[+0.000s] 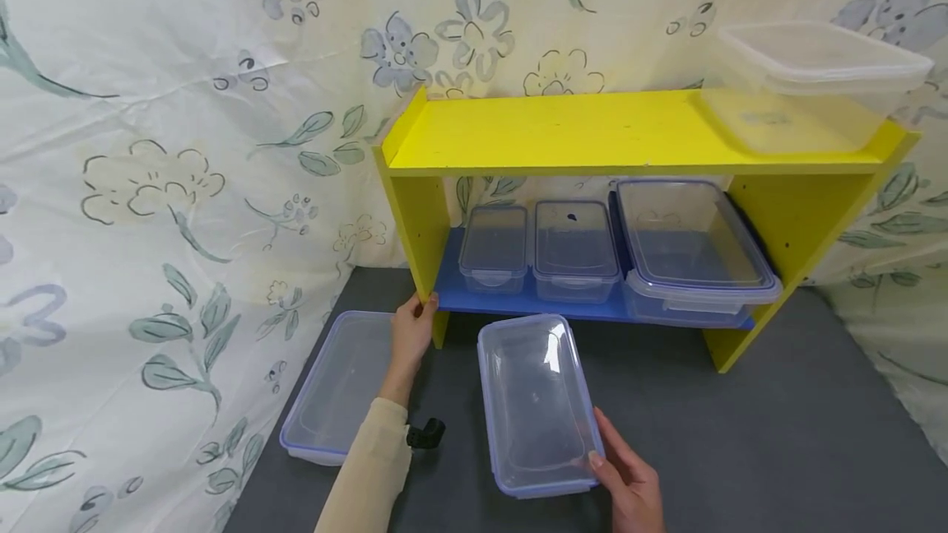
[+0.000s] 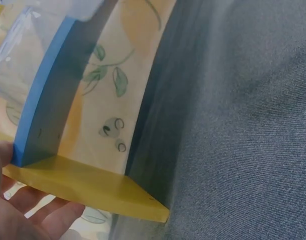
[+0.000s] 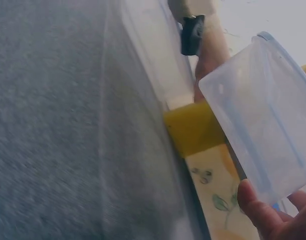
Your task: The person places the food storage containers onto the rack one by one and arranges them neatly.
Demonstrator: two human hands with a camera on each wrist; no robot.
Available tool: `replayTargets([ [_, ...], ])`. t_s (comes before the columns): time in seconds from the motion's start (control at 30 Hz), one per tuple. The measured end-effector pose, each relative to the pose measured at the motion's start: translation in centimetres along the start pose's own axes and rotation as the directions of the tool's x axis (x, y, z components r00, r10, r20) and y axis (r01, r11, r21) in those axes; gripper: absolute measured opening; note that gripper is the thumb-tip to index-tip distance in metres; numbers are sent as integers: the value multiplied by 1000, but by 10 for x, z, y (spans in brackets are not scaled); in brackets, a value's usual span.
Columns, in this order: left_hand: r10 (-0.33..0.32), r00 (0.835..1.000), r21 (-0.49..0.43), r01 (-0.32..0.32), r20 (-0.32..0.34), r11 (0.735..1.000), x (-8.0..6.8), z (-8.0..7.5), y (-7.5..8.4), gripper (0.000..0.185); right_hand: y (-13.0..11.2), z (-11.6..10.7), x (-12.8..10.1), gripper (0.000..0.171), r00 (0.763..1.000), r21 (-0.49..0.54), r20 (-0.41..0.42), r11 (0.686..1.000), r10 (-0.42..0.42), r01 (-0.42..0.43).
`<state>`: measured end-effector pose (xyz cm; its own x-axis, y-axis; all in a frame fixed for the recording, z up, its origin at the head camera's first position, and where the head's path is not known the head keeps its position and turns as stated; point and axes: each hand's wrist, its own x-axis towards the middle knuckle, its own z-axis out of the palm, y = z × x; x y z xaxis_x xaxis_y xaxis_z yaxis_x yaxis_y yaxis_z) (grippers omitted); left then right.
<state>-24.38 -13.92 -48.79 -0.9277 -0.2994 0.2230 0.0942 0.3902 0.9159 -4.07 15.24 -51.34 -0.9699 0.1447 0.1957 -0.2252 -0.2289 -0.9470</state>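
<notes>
My left hand point(image 1: 411, 331) grips the lower left side panel point(image 1: 411, 229) of a yellow shelf unit, close to where the blue shelf board point(image 1: 462, 296) meets it. In the left wrist view its thumb lies by the blue board's end and its fingers point(image 2: 53, 212) curl along the panel's outer face. My right hand point(image 1: 631, 479) holds a clear plastic food container point(image 1: 535, 401) with a blue-rimmed lid by its near right corner. That container is tilted in front of the unit. The right wrist view shows its translucent underside and walls.
Two small lidded containers, a left one point(image 1: 494, 241) and a middle one point(image 1: 574, 243), stand on the blue board beside a larger container point(image 1: 692, 237). A big clear box point(image 1: 822, 97) sits on the yellow top. Another flat container point(image 1: 336, 389) lies on the dark table at left.
</notes>
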Motion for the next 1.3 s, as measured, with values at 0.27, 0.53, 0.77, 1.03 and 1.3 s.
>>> replayTargets([
  [0.27,-7,1000,-5,7,-1,1000,-1,0,-1,26,-22,-9,0,46,997,17,-68,1000,19,-18],
  [0.53,0,1000,5,0,-3,1000,0,0,-2,26,-37,-16,1,48,984,59,-178,998,21,-10],
  [0.77,-9,1000,1,9,-3,1000,-1,0,-1,26,-51,-22,6,49,964,93,-267,995,-16,42],
  [1.03,3,1000,22,-3,-11,1000,-1,0,-2,25,-58,-26,9,51,967,191,-213,965,-137,178],
  [1.3,12,1000,15,-12,-26,1000,0,1,-1,23,-66,-26,26,50,868,462,-116,748,-482,477],
])
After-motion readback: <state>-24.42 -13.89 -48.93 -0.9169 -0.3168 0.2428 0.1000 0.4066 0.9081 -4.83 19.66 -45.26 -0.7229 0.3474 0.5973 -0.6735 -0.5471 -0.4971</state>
